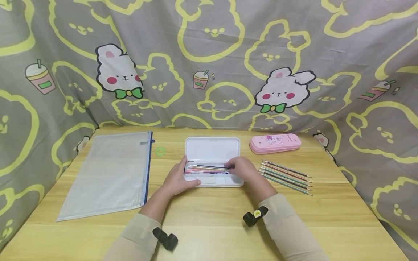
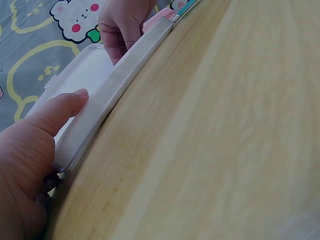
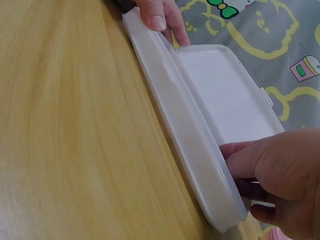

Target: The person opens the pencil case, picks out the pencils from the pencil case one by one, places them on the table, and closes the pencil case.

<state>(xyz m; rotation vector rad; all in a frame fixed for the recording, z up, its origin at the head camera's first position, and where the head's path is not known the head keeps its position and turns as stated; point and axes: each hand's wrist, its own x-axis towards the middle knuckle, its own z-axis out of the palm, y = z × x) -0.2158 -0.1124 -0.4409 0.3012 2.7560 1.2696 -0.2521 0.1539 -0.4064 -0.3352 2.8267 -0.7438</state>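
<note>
A white pencil case (image 1: 212, 148) lies with its lid folded back, several pencils and pens (image 1: 209, 170) inside. My left hand (image 1: 177, 177) holds the case's left end, thumb over the front rim; the left wrist view shows that thumb (image 2: 70, 107) on the edge. At the other end, my right hand (image 1: 243, 168) reaches into the case, its curled fingers round the end of a dark pencil (image 1: 210, 166). The fingertips are hidden behind the case wall in the right wrist view, where the right hand (image 3: 285, 175) also appears.
To the right, several loose pencils (image 1: 285, 177) lie side by side, below a closed pink pencil case (image 1: 275, 143). A mesh zip pouch (image 1: 111, 174) covers the table's left part. Near it lies a small green ring (image 1: 160, 151). A patterned curtain (image 1: 156, 72) hangs behind the table.
</note>
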